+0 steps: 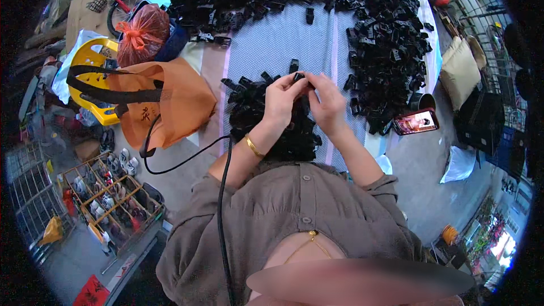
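My left hand (280, 101) and my right hand (328, 106) meet over the table, fingertips pinched together around a small black plastic clip (298, 77). Its finer shape is partly covered by my fingers. Beneath and beside my hands lies a near pile of similar black clips (243, 105), close to my body. One loose clip (294, 64) rests just beyond my fingertips, and another clip (310, 16) lies farther off on the pale patterned cloth (272, 39). A much larger heap of black clips (391, 51) curves along the far side and down the right.
On the right edge, a phone (416, 122) with a lit screen leans by a dark cup (422, 102). An orange bag (184, 102) and a yellow plastic chair (93, 51) stand left. A black cable (225, 192) hangs along my left side. A shoe rack (113, 198) stands lower left.
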`<state>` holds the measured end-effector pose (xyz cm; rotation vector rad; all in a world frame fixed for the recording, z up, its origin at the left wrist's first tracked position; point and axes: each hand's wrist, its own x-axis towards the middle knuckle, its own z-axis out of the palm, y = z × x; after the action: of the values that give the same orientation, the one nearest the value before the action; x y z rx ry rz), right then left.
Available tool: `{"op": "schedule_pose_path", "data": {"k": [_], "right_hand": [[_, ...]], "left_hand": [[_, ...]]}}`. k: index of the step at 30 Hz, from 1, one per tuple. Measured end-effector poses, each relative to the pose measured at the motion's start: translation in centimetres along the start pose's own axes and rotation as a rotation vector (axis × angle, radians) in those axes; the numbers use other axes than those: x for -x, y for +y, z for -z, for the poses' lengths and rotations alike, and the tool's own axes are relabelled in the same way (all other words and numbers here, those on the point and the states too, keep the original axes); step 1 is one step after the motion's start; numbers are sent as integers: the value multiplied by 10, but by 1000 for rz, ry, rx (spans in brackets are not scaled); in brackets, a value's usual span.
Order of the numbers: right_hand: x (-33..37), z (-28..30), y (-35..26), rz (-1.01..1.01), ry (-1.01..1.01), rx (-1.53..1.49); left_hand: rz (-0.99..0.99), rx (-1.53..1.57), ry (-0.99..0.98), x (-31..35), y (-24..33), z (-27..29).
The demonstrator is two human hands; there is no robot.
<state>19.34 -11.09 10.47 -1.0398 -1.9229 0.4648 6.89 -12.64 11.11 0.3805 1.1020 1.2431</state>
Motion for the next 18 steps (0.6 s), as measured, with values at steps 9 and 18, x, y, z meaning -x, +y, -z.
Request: {"op": "schedule_pose_path", "data": {"k": [9, 18], "right_hand": [[-74, -19, 74, -216, -241, -239], [-224, -103, 169, -14, -325, 795]], "left_hand": [[-298, -1229, -183, -41, 33, 43], [-398, -1449, -528, -75, 24, 37]]}}
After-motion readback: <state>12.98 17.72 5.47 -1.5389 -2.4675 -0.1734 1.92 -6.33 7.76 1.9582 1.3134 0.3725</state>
